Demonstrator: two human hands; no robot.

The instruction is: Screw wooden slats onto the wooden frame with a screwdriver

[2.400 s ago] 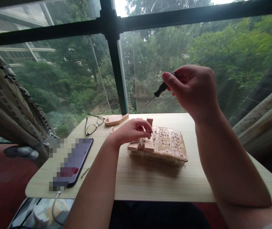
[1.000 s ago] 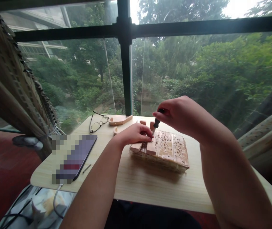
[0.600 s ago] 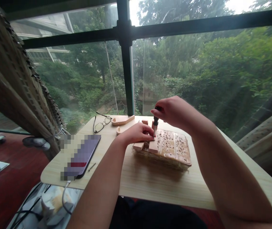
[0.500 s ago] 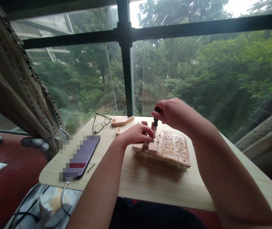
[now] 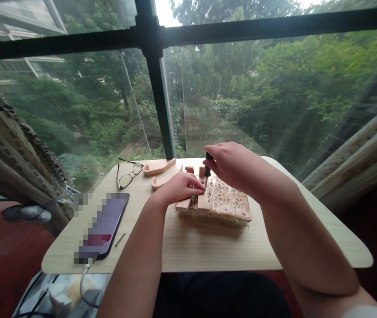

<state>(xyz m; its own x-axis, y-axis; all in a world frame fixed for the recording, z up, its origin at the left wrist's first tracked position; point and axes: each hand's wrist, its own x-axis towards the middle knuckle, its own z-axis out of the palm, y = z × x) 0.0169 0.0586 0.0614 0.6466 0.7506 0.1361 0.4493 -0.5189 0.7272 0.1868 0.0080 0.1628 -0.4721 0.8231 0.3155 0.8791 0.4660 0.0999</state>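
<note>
Beyond the fingers stands the window; beneath them, the pale surface carries the things. A tape-wrapped, pitted slab lies under the fingers and extends to their right, probably serving as a raised, protective base. To the left of the left fingers rests a phone, partly obscured by pixelation, with a cable at its near end. Two wooden strips, the left strip and the right strip, lie side by side on the slab, partly hidden beneath the left fingers. Farther left and beyond are two curved wooden pieces and eyeglasses. The right hand has its fingers closed around the handle of a screwdriver, held nearly upright, presumably so that force passes straight down. The left hand is partly curled, fingertips at the tool's tip, apparently steadying the right strip; whether they pinch anything small cannot be told. Smallest, a slender metal fastener lies near the phone, left of the left fingers.
</note>
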